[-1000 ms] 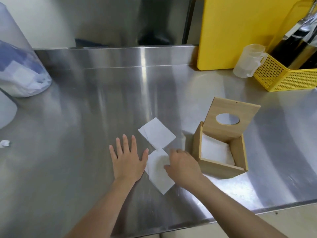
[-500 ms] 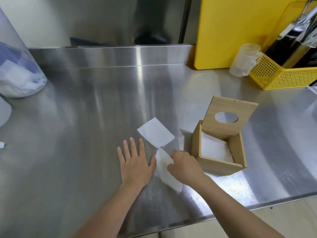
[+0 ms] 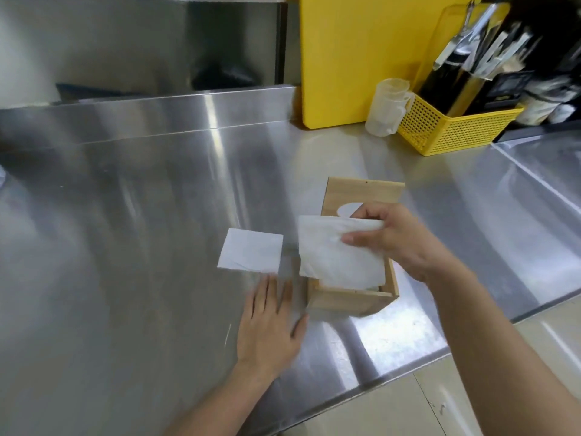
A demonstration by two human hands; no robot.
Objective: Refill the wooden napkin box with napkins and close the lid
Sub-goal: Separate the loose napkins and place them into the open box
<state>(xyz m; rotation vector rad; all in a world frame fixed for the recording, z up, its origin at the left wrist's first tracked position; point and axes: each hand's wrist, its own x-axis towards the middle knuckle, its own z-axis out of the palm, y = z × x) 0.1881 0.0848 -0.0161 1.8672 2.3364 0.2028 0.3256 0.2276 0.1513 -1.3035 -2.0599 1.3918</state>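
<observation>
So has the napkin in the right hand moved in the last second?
Yes. The napkin went from the countertop rightward to over the open wooden box.

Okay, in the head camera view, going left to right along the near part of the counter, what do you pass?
Loose napkin → left hand flat on the counter → held napkin over the open wooden box → right hand.

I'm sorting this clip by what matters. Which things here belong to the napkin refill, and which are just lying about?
Part of the job:
- wooden box, lid up
- napkin held over it by the right hand
- loose napkin on the counter
- left hand, flat on the counter

Just lying about:
- yellow board
- plastic jug
- yellow basket
</observation>
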